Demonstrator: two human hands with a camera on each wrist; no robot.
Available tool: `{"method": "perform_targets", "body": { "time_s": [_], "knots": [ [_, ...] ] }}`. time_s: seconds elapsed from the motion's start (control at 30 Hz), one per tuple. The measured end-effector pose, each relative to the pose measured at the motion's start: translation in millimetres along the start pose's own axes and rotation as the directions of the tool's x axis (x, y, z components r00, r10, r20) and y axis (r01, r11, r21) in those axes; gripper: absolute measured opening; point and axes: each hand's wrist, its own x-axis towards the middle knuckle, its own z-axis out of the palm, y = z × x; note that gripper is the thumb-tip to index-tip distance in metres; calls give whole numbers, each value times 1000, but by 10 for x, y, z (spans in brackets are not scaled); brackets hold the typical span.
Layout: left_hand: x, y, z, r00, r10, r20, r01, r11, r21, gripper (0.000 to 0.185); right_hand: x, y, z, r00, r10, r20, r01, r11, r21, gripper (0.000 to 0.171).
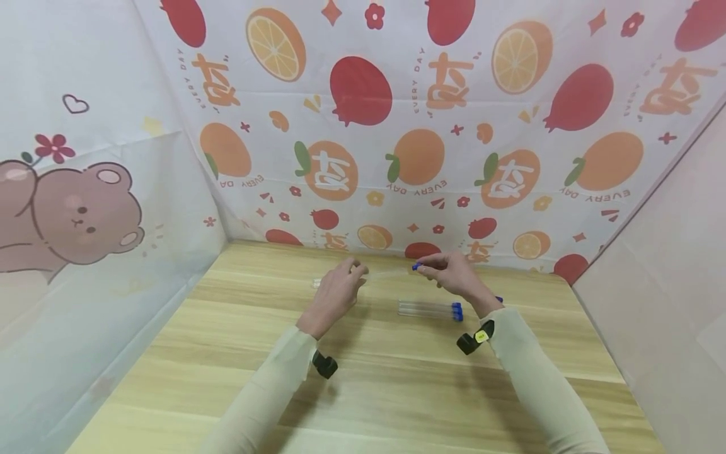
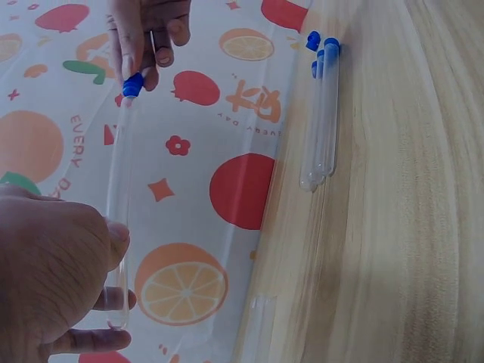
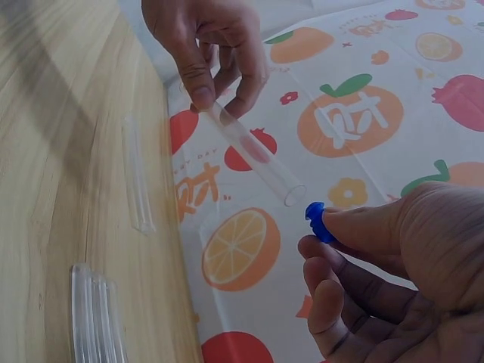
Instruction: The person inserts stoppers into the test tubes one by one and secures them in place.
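Observation:
My left hand [image 1: 339, 293] grips a clear test tube [image 3: 253, 155] near its closed end, between thumb and fingers. The tube is held above the table, its open mouth pointing toward my right hand [image 1: 456, 276]. Between the thumb and fingertips of that hand is a small blue cap [image 3: 318, 221]. In the right wrist view the cap sits just off the tube's mouth, with a small gap. Below the hands, several clear tubes with blue caps [image 1: 428, 309] lie side by side on the table.
Another clear tube [image 3: 138, 178] lies on the wooden table [image 1: 374, 391], partly hidden behind my left hand in the head view. A loose blue cap [image 2: 313, 41] rests past the capped tubes. A fruit-print cloth [image 1: 363, 157] hangs at the back edge; cloth walls stand at both sides.

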Motion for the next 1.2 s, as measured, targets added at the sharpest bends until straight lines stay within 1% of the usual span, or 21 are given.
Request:
{"method": "perform_targets", "body": {
  "time_s": [0.33, 0.57, 0.7, 0.83, 0.97, 1.07, 1.2],
  "knots": [
    [20, 29, -5, 1000, 4, -3, -4, 1000, 9, 17, 19, -7, 47, 1000, -24, -5, 24, 1000, 5, 26],
    [16, 37, -10, 1000, 0, -2, 0, 1000, 4, 17, 12, -12, 65, 1000, -8, 5, 8, 1000, 3, 27],
    [12, 44, -15, 1000, 3, -12, -2, 1000, 6, 17, 17, -1, 77, 1000, -7, 9, 7, 1000, 10, 27],
    [6, 55, 4, 999, 20, -35, -20, 1000, 10, 16, 6, 11, 92, 1000, -26, 9, 26, 1000, 12, 27],
    [3, 67, 20, 998, 31, -51, -32, 999, -23, 17, -1, 14, 102, 999, -48, -1, 48, 999, 2, 27],
    [4, 77, 25, 999, 19, -43, -21, 998, -62, 19, -2, 8, 108, 998, -63, -10, 63, 998, -11, 27],
    [8, 91, 21, 999, 20, -35, -22, 997, -69, 17, 3, 12, 115, 997, -72, -16, 72, 997, -18, 25]
  ]
}}
